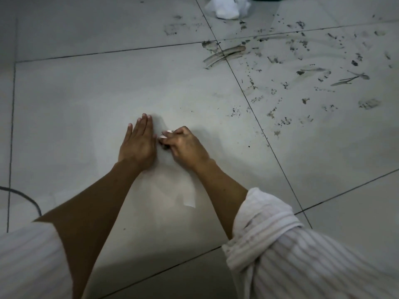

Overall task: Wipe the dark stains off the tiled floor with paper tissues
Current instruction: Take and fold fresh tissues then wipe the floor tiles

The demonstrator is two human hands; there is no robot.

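Down on the tiled floor (86, 93), our left hand (138, 143) lies flat with fingers straight, while our right hand (185, 145) pinches a crumpled paper tissue (165, 134) just beside it — the dark stains (302, 72) spread well apart, upper right.

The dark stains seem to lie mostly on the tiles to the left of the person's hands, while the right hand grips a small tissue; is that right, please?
Not quite: the head view shows the dark stains on the tiles to the upper right of the hands, not the left. The right hand does grip a small tissue.
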